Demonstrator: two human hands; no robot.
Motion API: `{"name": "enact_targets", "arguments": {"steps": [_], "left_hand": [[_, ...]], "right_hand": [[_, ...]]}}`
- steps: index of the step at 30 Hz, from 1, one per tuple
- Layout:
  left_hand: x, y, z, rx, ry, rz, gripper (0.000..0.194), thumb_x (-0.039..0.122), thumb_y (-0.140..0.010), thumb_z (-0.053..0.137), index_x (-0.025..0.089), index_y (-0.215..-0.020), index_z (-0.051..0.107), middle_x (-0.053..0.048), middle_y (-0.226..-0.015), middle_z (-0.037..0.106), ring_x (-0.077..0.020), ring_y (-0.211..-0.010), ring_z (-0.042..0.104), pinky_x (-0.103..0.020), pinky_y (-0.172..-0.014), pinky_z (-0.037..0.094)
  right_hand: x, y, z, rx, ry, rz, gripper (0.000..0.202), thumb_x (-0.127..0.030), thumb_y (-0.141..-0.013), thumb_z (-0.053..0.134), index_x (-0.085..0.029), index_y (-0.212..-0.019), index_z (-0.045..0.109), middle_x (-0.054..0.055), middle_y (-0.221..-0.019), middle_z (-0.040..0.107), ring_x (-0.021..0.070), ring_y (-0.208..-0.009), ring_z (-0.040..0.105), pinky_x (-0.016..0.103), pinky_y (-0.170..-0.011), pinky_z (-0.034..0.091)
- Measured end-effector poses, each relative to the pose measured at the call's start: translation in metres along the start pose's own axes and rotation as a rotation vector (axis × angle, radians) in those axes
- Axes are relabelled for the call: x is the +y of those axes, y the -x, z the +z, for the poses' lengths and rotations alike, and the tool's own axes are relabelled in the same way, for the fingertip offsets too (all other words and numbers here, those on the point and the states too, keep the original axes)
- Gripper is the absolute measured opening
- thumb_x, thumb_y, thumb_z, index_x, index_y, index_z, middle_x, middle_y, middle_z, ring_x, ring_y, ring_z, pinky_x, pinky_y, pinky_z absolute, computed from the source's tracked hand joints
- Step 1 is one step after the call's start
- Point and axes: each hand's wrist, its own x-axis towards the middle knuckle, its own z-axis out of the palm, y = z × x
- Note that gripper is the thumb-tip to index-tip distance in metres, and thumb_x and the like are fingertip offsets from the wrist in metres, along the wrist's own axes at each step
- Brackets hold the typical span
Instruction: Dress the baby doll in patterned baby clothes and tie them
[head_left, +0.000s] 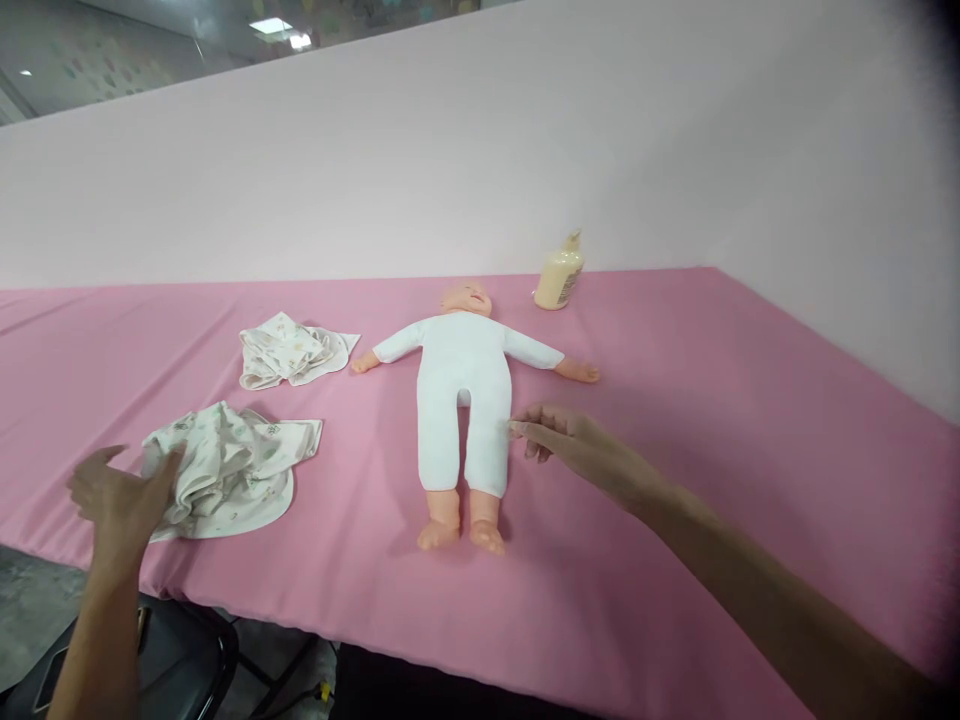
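A baby doll (465,375) with a white cloth body lies face up on the pink-covered table, arms spread and bare feet toward me. My right hand (559,435) is beside the doll's leg on the right, fingers loosely bent, with the fingertips at the leg's edge; I cannot tell whether they touch it. Nothing shows in that hand. At the left, my left hand (124,490) is open with its fingers spread, its thumb against or just over a crumpled white printed baby garment (232,465). Behind that lies a second crumpled printed cloth piece (292,350).
A pale yellow pump bottle (559,278) stands near the white wall (420,180), beyond the doll's arm. The pink tablecloth (675,560) hangs over the front edge. A black chair (180,650) with a phone-like object on it stands below at the left.
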Motion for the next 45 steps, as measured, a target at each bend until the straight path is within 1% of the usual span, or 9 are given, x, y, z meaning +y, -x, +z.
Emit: {"name": "enact_targets", "arguments": {"steps": [2, 6, 10, 17, 23, 29, 33, 39, 45], "left_hand": [[0.028, 0.007, -0.01, 0.026, 0.072, -0.039, 0.072, 0.067, -0.083, 0.052, 0.017, -0.136, 0.048, -0.022, -0.138, 0.047, -0.0439, -0.137, 0.038, -0.065, -0.109, 0.035], [0.078, 0.026, -0.012, -0.226, 0.037, 0.513, 0.06, 0.055, -0.091, 0.046, 0.022, -0.142, 0.046, -0.017, -0.149, 0.043, -0.0358, -0.142, 0.037, -0.056, -0.115, 0.032], [0.077, 0.047, 0.012, -0.372, -0.059, 0.76, 0.057, 0.047, -0.089, 0.052, 0.032, -0.144, 0.046, -0.012, -0.147, 0.049, -0.036, -0.138, 0.043, -0.057, -0.11, 0.037], [0.022, 0.026, 0.026, -0.406, -0.079, 0.683, 0.045, 0.041, -0.091, 0.045, 0.037, -0.134, 0.057, -0.008, -0.141, 0.057, -0.0338, -0.134, 0.049, -0.055, -0.114, 0.033], [0.094, -0.013, 0.018, -0.451, 0.031, 0.597, 0.059, 0.054, -0.093, 0.042, 0.03, -0.146, 0.039, -0.01, -0.148, 0.048, -0.032, -0.136, 0.043, -0.051, -0.112, 0.034], [0.201, -0.089, 0.098, -0.433, -0.023, 0.75, 0.053, 0.045, -0.097, 0.036, 0.018, -0.14, 0.048, -0.015, -0.146, 0.048, -0.032, -0.134, 0.043, -0.047, -0.109, 0.035], [0.243, -0.139, 0.155, -0.626, -0.227, 0.755, 0.051, 0.018, -0.092, 0.034, 0.017, -0.141, 0.049, -0.013, -0.145, 0.052, -0.0264, -0.133, 0.046, -0.042, -0.109, 0.033], [0.265, -0.159, 0.194, -0.767, -0.368, 0.651, 0.048, 0.017, -0.073, 0.057, 0.017, -0.121, 0.065, -0.022, -0.119, 0.069, -0.0384, -0.113, 0.059, -0.062, -0.099, 0.032], [0.264, -0.166, 0.196, -0.805, -0.479, 0.61, 0.034, 0.019, -0.06, 0.072, 0.014, -0.094, 0.071, -0.023, -0.111, 0.07, -0.0428, -0.115, 0.055, -0.068, -0.099, 0.027]], "right_hand": [[0.001, -0.002, 0.001, 0.003, 0.005, -0.01, 0.03, -0.051, -0.088, 0.058, -0.021, -0.089, 0.063, 0.002, -0.082, 0.063, 0.0162, -0.077, 0.058, 0.031, -0.075, 0.045], [0.0, -0.004, 0.001, 0.014, 0.026, -0.015, 0.032, -0.053, -0.089, 0.056, -0.022, -0.089, 0.063, 0.002, -0.086, 0.064, 0.0167, -0.08, 0.059, 0.031, -0.077, 0.046], [-0.002, 0.0, 0.0, 0.027, 0.049, -0.035, 0.033, -0.054, -0.088, 0.055, -0.022, -0.09, 0.064, 0.003, -0.086, 0.064, 0.0184, -0.081, 0.06, 0.032, -0.078, 0.048], [0.018, 0.007, -0.012, 0.068, 0.116, -0.002, 0.038, -0.059, -0.087, 0.054, -0.024, -0.096, 0.065, 0.006, -0.088, 0.067, 0.0226, -0.084, 0.062, 0.036, -0.077, 0.049], [0.016, 0.009, -0.015, 0.1, 0.172, -0.037, 0.036, -0.058, -0.089, 0.05, -0.024, -0.093, 0.063, 0.006, -0.085, 0.064, 0.0238, -0.082, 0.063, 0.033, -0.064, 0.047], [0.0, 0.01, 0.0, 0.043, 0.187, -0.137, 0.037, -0.057, -0.094, 0.044, -0.025, -0.097, 0.062, 0.001, -0.075, 0.054, 0.0181, -0.07, 0.052, 0.032, -0.063, 0.044], [0.004, 0.013, 0.008, 0.034, 0.176, -0.137, 0.035, -0.054, -0.094, 0.045, -0.024, -0.101, 0.061, 0.001, -0.077, 0.055, 0.0176, -0.071, 0.052, 0.032, -0.065, 0.044], [0.02, 0.011, 0.01, 0.061, 0.14, -0.115, 0.036, -0.053, -0.095, 0.043, -0.023, -0.103, 0.061, 0.002, -0.079, 0.057, 0.0194, -0.076, 0.056, 0.033, -0.069, 0.045], [0.019, 0.011, 0.008, 0.085, 0.146, -0.09, 0.037, -0.055, -0.095, 0.043, -0.024, -0.099, 0.062, 0.002, -0.078, 0.058, 0.0193, -0.075, 0.056, 0.032, -0.068, 0.046]]}}
